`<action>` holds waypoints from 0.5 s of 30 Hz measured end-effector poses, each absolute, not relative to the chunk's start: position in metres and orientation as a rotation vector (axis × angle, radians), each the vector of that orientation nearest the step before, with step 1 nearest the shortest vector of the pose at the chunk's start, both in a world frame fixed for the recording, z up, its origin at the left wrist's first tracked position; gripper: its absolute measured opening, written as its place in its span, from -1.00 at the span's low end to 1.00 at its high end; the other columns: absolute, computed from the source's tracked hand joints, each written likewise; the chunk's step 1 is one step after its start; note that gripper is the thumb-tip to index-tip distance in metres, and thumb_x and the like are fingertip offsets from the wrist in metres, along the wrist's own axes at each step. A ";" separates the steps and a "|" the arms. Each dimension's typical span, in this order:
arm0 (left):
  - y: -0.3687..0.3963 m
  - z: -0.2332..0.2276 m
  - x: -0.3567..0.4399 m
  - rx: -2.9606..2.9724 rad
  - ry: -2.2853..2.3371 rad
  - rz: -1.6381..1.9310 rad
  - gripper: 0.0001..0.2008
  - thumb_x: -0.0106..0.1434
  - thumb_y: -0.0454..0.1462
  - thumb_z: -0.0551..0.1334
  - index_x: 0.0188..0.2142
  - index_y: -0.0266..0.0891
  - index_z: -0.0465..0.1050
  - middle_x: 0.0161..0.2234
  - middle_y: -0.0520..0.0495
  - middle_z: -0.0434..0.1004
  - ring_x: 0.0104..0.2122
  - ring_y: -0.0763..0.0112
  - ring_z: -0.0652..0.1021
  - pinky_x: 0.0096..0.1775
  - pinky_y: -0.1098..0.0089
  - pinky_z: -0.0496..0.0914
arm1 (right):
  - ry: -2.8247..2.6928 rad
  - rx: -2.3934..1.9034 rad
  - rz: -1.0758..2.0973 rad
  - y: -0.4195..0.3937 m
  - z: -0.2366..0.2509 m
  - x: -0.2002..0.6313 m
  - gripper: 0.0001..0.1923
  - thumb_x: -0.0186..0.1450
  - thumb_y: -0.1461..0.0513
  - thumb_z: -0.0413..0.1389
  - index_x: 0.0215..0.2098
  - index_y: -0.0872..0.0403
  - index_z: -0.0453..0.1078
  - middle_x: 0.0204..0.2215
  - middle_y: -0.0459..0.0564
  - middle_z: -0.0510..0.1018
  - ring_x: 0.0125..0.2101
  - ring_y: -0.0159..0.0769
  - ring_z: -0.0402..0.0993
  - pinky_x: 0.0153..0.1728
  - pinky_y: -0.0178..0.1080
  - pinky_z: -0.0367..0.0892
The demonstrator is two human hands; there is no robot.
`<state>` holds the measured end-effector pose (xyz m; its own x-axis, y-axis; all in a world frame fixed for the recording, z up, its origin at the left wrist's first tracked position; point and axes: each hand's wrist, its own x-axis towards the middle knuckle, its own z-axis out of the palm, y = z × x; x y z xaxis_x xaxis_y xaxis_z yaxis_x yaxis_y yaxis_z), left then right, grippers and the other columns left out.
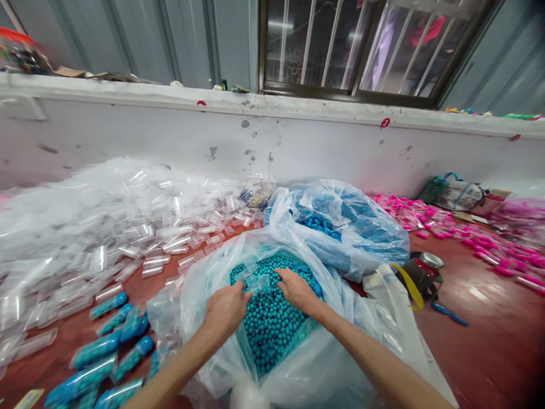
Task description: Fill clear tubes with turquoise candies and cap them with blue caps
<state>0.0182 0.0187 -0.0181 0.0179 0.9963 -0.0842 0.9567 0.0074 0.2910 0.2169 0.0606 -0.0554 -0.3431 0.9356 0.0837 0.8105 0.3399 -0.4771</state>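
The big clear sack (200, 318) lies open, heaped with teal beads (272, 324). Over that heap the left hand (225, 309) and right hand (296, 289) pinch a small clear pouch (258, 282) between them, its long axis running hand to hand, both equally near

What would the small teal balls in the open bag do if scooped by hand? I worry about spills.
The teal balls look round and smooth, so they would likely roll and slip between fingers. The thin clear bag holding them looks floppy, so it probably sags when pushed. Both hands, left and right, rest on the pile.
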 end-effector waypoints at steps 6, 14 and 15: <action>0.071 -0.063 0.076 2.032 2.000 0.211 -0.63 0.18 -0.11 0.07 -0.17 -0.37 0.35 -0.23 -0.36 0.46 -0.21 0.03 0.47 -0.24 0.22 0.29 | -2.223 -1.596 0.539 0.051 -0.045 0.258 -0.64 0.24 0.27 -0.04 -0.02 0.19 0.29 -0.20 0.09 0.48 -0.15 -0.24 0.37 -0.09 -0.25 0.20; 0.059 -0.073 0.101 2.045 1.982 0.237 -0.73 0.18 -0.32 0.01 -0.14 -0.27 0.33 -0.08 -0.28 0.27 -0.12 0.11 0.39 -0.18 0.24 0.26 | -2.416 -1.727 0.516 0.024 -0.069 0.272 -0.72 0.24 0.32 -0.09 -0.12 0.16 0.33 -0.23 0.10 0.45 -0.16 -0.22 0.35 -0.15 -0.25 0.19; 0.057 -0.073 0.104 2.039 1.978 0.238 -0.72 0.18 -0.36 -0.02 -0.14 -0.29 0.33 -0.06 -0.30 0.25 -0.09 0.10 0.36 -0.16 0.23 0.25 | -2.393 -1.750 0.494 0.028 -0.069 0.271 -0.73 0.25 0.33 -0.10 -0.13 0.17 0.33 -0.23 0.11 0.45 -0.16 -0.22 0.34 -0.15 -0.26 0.18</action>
